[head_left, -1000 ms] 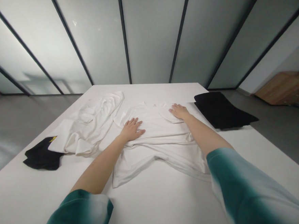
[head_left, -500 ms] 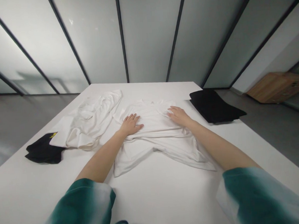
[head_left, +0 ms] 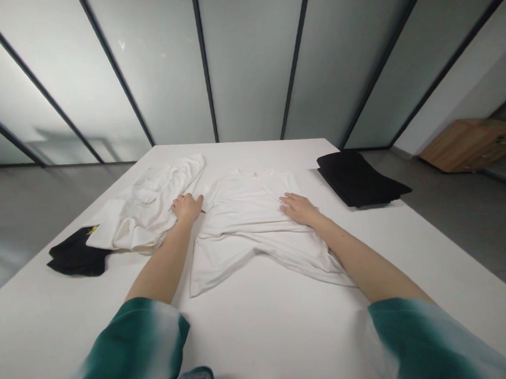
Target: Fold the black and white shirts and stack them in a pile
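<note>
A white T-shirt [head_left: 249,207] lies spread on the white table, neckline at the far side, with creases across its middle and its near hem bunched in an arch. My right hand [head_left: 300,208] rests flat on the shirt's right side, fingers stretched out. Off the shirt's left edge, my left hand [head_left: 188,207] is beside the sleeve, its fingers slightly bent and its thumb held apart. Nothing shows in its grasp. Just left of that hand is a crumpled white garment [head_left: 145,200].
Folded black cloth [head_left: 358,179] lies at the table's right edge. A smaller black cloth piece [head_left: 79,253] with a yellow mark sits at the left, partly under the crumpled garment. Frosted panels [head_left: 248,57] stand behind the table [head_left: 263,333]; a wooden cabinet [head_left: 470,144] is far right.
My left hand has moved left, off the shirt's chest to beside its left sleeve. My right hand stays flat on the shirt. The shirt's left sleeve lies closer in.
</note>
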A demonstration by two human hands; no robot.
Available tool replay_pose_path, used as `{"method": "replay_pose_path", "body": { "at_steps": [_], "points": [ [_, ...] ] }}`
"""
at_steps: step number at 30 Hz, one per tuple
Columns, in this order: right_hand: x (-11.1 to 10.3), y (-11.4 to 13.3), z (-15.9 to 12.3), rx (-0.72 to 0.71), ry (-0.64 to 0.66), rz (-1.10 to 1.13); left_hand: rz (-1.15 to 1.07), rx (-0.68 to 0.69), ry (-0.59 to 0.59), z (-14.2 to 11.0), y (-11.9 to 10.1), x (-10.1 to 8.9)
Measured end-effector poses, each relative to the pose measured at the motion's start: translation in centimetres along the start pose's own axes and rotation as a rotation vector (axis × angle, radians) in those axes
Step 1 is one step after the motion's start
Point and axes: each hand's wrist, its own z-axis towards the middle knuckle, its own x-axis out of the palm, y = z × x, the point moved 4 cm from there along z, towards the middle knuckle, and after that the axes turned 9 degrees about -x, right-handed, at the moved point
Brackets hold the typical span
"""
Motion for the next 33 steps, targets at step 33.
{"method": "replay_pose_path", "body": {
  "at_steps": [33],
  "points": [
    [-0.2, 0.2, -0.3, 0.004, -0.042, 0.009, -1.093, -0.391, 0.238, 2.9, -1.5, 1.3]
  ]
}}
